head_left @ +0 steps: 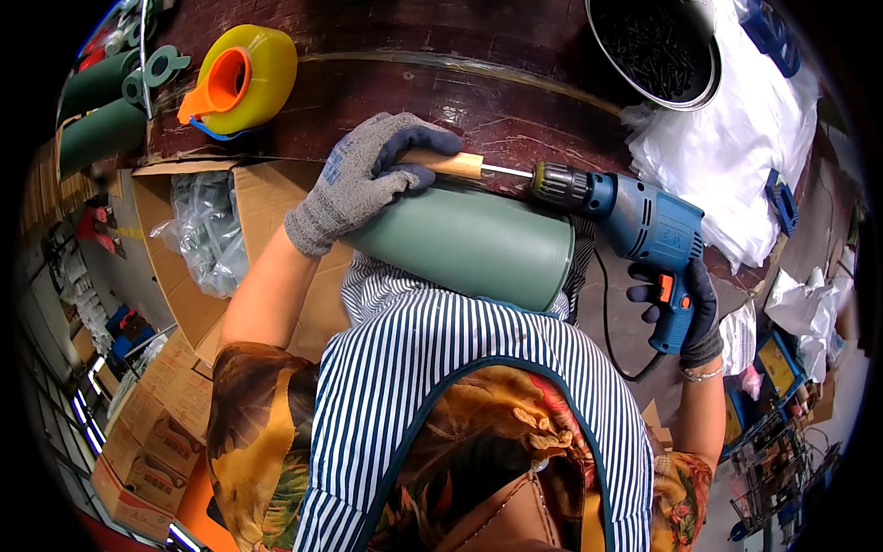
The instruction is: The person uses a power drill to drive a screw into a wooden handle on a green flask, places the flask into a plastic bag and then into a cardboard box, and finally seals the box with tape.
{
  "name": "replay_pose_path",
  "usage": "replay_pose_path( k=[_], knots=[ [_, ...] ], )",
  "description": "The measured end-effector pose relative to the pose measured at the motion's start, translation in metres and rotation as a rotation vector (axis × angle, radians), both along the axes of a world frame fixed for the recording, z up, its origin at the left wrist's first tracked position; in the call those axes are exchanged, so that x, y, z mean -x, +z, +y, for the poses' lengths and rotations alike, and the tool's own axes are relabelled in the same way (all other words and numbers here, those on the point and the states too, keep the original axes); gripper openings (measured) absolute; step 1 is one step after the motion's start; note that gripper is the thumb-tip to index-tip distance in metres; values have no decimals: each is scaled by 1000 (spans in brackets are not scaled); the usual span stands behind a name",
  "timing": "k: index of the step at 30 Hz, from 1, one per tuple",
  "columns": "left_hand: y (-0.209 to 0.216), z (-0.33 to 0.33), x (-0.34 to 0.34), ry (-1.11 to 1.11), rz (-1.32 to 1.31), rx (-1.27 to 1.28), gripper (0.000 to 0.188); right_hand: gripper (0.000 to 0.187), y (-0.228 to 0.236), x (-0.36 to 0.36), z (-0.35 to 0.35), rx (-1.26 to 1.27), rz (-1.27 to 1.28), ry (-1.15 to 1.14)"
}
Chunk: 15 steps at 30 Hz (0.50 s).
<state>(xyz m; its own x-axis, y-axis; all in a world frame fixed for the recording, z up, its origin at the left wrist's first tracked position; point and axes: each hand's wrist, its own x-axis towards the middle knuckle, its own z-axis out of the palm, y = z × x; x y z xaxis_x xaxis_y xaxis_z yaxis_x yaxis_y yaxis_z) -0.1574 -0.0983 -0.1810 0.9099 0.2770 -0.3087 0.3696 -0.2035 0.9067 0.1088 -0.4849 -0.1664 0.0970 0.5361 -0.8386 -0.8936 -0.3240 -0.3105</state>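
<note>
Risk: short, rounded pale-wood piece [460,165] could spin if left hand [368,173], gloved in grey knit, loosens its pinch. Slim silvery shaft [506,171] could bend if right hand [703,308], gripping blue pistol-shaped drill [655,219], tilts it. Wood's just beyond smooth green plastic-looking cylinder [469,247] across the lap [391,287].

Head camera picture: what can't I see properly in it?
Head view: the wooden handle's left end, hidden inside the left grip.
Head view: the green cylinder's left end, mostly hidden behind that grip.
Head view: the bucket's far rim, cut off by the top edge.
Head view: the bucket's black pieces, too small to tell what they are.
</note>
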Motion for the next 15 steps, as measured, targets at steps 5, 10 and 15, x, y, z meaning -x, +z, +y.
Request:
replay_pose_path(
  k=[5,10,15],
  knots=[
    [0,2,1,-5,-3,2,38,67,-12,-1,-13,-103,-3,45],
    [-2,1,3,18,2,28,38,74,-22,-2,-13,-172,-22,99],
    [1,3,-1,16,28,40,39,80,-15,11,10,-147,-204,103]
  ],
)
